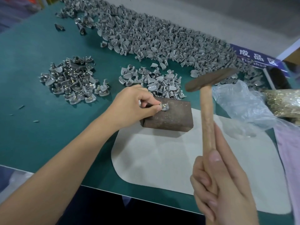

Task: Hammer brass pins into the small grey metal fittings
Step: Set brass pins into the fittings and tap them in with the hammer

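Note:
My left hand (136, 104) pinches a small grey metal fitting (164, 107) with a brass pin in it, holding it on top of a rusty brown steel block (172, 117). My right hand (224, 184) grips the wooden handle of a hammer (207, 114). Its dark head (209, 79) is raised above and to the right of the block, blurred by motion.
A long heap of grey fittings (154, 36) runs across the back of the green table (40, 127). A smaller heap (151, 80) lies behind the block, and a pile with brass pins (73, 80) at left. A plastic bag of brass pins (282, 101) lies right. A white mat (162, 159) is under the block.

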The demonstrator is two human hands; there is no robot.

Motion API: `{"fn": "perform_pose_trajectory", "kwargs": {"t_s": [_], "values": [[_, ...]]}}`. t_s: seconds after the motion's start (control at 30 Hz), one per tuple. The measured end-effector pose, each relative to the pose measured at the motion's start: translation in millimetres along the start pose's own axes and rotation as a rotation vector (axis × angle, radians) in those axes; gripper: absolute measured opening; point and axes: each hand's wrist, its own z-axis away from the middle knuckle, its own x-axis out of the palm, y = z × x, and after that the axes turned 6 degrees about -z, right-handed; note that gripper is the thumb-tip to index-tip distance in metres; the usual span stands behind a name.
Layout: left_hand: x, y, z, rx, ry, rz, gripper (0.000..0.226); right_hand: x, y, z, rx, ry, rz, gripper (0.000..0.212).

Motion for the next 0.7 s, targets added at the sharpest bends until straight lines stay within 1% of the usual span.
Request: {"fn": "perform_pose_trajectory", "kwargs": {"t_s": [0.03,0.07,0.13,0.17,0.2,0.27,0.3,0.43,0.5,0.57,0.6,0.7], "values": [[-0.3,-0.1,-0.3,0.003,0.0,0.0,0.004,-0.9,0.8,-0.5,-0.011,-0.002,0.008,0.044],[-0.8,-0.6,-0.6,0.002,0.0,-0.001,0.003,-1.0,-0.4,-2.4,0.019,-0.021,0.019,0.04],[-0.4,-1.7,-1.0,0.001,0.002,-0.008,0.004,-2.9,-2.9,-6.0,0.122,-0.056,0.047,0.039],[0.1,-1.9,-0.7,0.0,0.005,-0.01,0.005,-3.6,-3.1,-6.2,0.13,-0.059,0.058,0.038],[0.8,-1.8,-0.1,0.0,0.008,-0.01,0.005,-3.3,-2.1,-5.0,0.1,-0.053,0.066,0.038],[1.1,-1.5,0.2,0.007,0.013,-0.009,0.003,-3.9,2.9,-1.7,0.009,-0.039,0.056,0.048],[0.9,-1.7,0.0,0.009,0.013,-0.009,0.003,-4.4,4.8,-1.3,-0.001,-0.042,0.061,0.05],[1.7,-3.6,-1.0,0.013,0.015,-0.014,0.005,-5.2,-1.5,-5.7,0.138,-0.087,0.12,0.048],[2.1,-3.5,-0.6,0.021,0.022,0.0,0.013,-3.7,-2.8,-4.6,0.093,-0.086,0.099,0.049],[1.9,-3.7,-0.7,0.033,0.022,0.004,0.016,-2.2,-0.3,-4.3,0.043,-0.07,0.09,0.044],[1.7,-3.7,-0.8,0.034,0.02,0.0,0.013,-1.6,0.0,-5.6,0.058,-0.071,0.108,0.039],[2.2,-4.7,-0.7,0.023,0.023,-0.015,0.006,-3.4,-0.7,-8.1,0.142,-0.078,0.166,0.042]]}}
